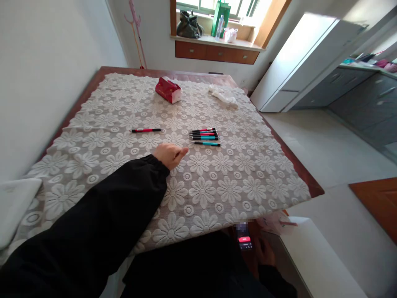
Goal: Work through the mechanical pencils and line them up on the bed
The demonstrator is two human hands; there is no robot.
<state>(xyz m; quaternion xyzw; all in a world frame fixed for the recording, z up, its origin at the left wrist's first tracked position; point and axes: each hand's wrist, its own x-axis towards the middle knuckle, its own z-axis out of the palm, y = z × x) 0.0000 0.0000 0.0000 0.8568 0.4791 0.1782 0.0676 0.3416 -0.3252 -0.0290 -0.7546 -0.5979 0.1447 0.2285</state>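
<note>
Your desk [297, 165] carries a lace cloth [217, 190], pens [204, 135], a tissue pack [168, 90] and a rag [223, 96].

Left hand [169, 155] near teal pen [205, 143]

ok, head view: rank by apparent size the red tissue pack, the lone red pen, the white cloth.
1. Red tissue pack and white cloth: look alike, and both lie far from the camera, so no ranking.
2. Lone red pen: thinnest, clearly smallest, though nearer.
</note>
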